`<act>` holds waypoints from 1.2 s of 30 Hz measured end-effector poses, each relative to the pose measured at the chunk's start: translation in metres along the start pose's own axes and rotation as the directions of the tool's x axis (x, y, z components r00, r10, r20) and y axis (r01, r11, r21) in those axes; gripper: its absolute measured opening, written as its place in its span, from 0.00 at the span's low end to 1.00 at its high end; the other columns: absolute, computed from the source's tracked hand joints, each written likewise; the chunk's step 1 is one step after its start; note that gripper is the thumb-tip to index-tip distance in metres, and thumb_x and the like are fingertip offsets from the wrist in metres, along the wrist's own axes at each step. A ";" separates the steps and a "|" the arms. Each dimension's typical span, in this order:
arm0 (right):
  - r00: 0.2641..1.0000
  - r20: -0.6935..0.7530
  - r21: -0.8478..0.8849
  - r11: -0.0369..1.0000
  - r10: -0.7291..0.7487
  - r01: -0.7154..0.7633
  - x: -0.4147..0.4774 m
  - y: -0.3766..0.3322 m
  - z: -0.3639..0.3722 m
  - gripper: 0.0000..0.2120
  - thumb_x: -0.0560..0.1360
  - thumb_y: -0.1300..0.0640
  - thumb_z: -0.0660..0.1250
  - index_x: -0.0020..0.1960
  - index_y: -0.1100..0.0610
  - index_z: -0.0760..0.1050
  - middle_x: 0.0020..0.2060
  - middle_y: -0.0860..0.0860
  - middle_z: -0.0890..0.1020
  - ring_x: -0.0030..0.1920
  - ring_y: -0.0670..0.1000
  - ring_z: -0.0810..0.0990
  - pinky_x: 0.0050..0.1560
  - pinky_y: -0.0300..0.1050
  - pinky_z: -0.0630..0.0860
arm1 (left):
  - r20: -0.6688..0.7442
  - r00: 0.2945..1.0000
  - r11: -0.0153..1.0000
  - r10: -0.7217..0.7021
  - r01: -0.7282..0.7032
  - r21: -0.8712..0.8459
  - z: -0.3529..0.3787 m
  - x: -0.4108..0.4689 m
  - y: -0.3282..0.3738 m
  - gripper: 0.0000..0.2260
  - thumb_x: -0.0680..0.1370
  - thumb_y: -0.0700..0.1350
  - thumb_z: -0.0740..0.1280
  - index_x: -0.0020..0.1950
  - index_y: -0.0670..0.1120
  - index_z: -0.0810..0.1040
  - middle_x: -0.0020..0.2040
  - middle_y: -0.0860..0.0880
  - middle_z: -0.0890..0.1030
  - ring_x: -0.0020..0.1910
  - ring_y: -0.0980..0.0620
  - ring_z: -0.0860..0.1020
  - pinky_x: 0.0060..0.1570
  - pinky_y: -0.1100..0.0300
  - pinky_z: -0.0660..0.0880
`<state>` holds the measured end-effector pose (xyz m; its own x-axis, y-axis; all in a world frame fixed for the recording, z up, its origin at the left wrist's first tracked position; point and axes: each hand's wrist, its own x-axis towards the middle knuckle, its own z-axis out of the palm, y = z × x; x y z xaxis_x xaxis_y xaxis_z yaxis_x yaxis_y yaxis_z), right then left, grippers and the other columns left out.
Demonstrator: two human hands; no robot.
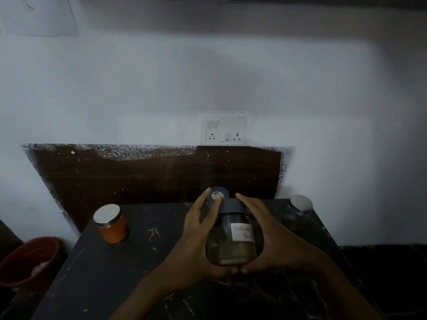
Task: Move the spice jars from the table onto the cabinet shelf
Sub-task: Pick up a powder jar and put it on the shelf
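A clear glass jar point(233, 245) with a dark lid and a handwritten white label holds brownish powder at the middle of the dark marble table point(111, 273). My left hand point(198, 232) grips its left side and my right hand point(268, 234) grips its right side, thumbs meeting under its near edge. A second dark-lidded jar point(217, 195) stands just behind, mostly hidden by my left fingers. An orange spice jar point(112, 224) with a silver lid stands at the table's back left. A dark jar point(299, 211) with a silver lid stands at the back right corner.
A white wall rises behind the table with a switch and socket plate point(226, 129) above a dark brown panel point(150, 174). A red bucket point(30, 259) sits on the floor left of the table. No cabinet shelf is in view.
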<state>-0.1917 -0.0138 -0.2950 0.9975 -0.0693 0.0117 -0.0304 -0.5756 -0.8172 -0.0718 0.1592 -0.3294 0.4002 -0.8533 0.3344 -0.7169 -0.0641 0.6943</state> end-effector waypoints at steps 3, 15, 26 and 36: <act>1.000 -0.019 -0.036 0.999 -0.014 0.013 0.000 -0.003 0.002 0.57 0.57 0.55 0.82 0.69 0.33 0.45 0.66 0.32 0.56 0.62 0.27 0.61 0.55 0.21 0.66 | -0.009 1.000 0.999 0.011 -0.011 0.050 0.001 0.003 0.004 0.52 0.59 0.64 0.72 0.71 0.68 0.39 0.72 0.65 0.41 0.74 0.57 0.47 0.69 0.64 0.57; 0.999 -0.011 -0.086 0.996 0.034 -0.035 -0.006 0.001 -0.005 0.60 0.57 0.51 0.81 0.70 0.35 0.40 0.62 0.24 0.51 0.58 0.19 0.53 0.50 0.14 0.59 | 0.091 0.994 0.990 -0.060 0.071 -0.121 -0.013 0.002 0.007 0.56 0.59 0.61 0.77 0.73 0.66 0.40 0.72 0.65 0.43 0.72 0.65 0.51 0.67 0.67 0.64; 0.996 -0.083 -0.207 0.978 -0.028 0.011 -0.003 -0.019 -0.029 0.56 0.56 0.47 0.81 0.66 0.28 0.43 0.59 0.18 0.48 0.59 0.20 0.54 0.49 0.16 0.63 | 0.062 0.998 0.980 -0.028 0.040 -0.194 -0.040 0.018 0.024 0.54 0.59 0.44 0.81 0.74 0.56 0.49 0.68 0.64 0.55 0.65 0.73 0.60 0.54 0.76 0.69; 0.932 -0.245 -0.446 0.885 -0.267 0.137 0.020 -0.075 -0.097 0.55 0.53 0.38 0.78 0.66 0.27 0.43 0.62 0.24 0.54 0.62 0.31 0.63 0.56 0.31 0.70 | -0.032 0.983 0.977 0.178 -0.173 0.128 -0.100 0.088 0.060 0.55 0.58 0.56 0.80 0.73 0.64 0.46 0.68 0.70 0.51 0.66 0.75 0.54 0.59 0.82 0.59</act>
<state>-0.1753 -0.0512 -0.1770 0.9221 -0.1104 0.3707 0.0810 -0.8821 -0.4641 -0.0224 0.1319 -0.1947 0.2842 -0.8338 0.4733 -0.8422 0.0189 0.5389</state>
